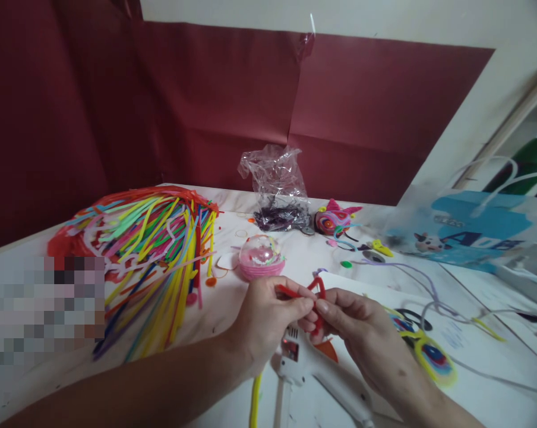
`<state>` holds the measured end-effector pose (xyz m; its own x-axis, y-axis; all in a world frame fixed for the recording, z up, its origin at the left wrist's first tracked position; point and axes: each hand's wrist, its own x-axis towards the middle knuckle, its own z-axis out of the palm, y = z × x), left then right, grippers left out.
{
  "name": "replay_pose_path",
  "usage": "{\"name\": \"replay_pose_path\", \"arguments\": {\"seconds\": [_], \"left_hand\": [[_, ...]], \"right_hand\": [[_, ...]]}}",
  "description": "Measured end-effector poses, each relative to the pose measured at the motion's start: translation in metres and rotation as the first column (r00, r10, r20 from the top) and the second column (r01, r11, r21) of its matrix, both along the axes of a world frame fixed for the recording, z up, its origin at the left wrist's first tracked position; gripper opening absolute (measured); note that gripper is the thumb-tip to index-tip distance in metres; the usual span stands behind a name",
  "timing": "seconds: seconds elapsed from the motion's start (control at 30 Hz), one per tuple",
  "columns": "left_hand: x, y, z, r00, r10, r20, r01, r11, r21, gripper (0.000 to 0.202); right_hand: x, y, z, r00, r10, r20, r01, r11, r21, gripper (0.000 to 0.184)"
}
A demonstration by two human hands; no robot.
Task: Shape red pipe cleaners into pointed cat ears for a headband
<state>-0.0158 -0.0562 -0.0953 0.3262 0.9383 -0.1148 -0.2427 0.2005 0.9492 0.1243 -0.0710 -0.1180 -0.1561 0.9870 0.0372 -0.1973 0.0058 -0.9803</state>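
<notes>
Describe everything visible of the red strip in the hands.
The red strip looks like a fuzzy, bendable craft stem. It is bent: one stretch slants from the left hand toward the fingertips, a narrow peak stands up between the hands, and some red shows lower, behind the fingers. The fingertips of the left hand and the right hand both pinch it, in front of the wearer, above the white glue gun in this view. Fingers hide its full shape.

The left hand [266,315] and right hand [362,324] pinched a bent red pipe cleaner [321,289] between them. A white glue gun [297,373] lay beneath the hands; a clear-topped pink ball [261,265] sat beyond the left hand.
</notes>
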Motion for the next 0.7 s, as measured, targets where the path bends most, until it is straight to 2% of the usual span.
{"name": "replay_pose_path", "arguments": {"seconds": [0.2,0.4,0.57,0.7], "left_hand": [[-0.0031,0.0078,-0.0018,0.990,0.083,-0.115,-0.067,0.988,0.143,0.011],[-0.0047,0.0092,-0.0028,0.998,0.007,-0.058,-0.003,0.998,0.064,0.013],[-0.0058,0.0082,0.0005,0.992,-0.120,0.033,0.119,0.993,0.022,0.020],[-0.0073,0.0104,0.0004,0.990,-0.143,0.015,0.144,0.990,-0.009,0.023]], "right_hand": [[0.0040,0.0022,-0.0050,0.998,-0.045,0.054,0.043,0.998,0.038,0.026],[0.0046,0.0025,-0.0054,0.996,-0.060,0.058,0.058,0.997,0.043,0.027],[0.0024,0.0020,-0.0035,0.995,-0.064,0.074,0.060,0.997,0.054,0.032],[0.0022,-0.0010,-0.0009,0.992,-0.073,0.105,0.064,0.994,0.088,0.031]]}}
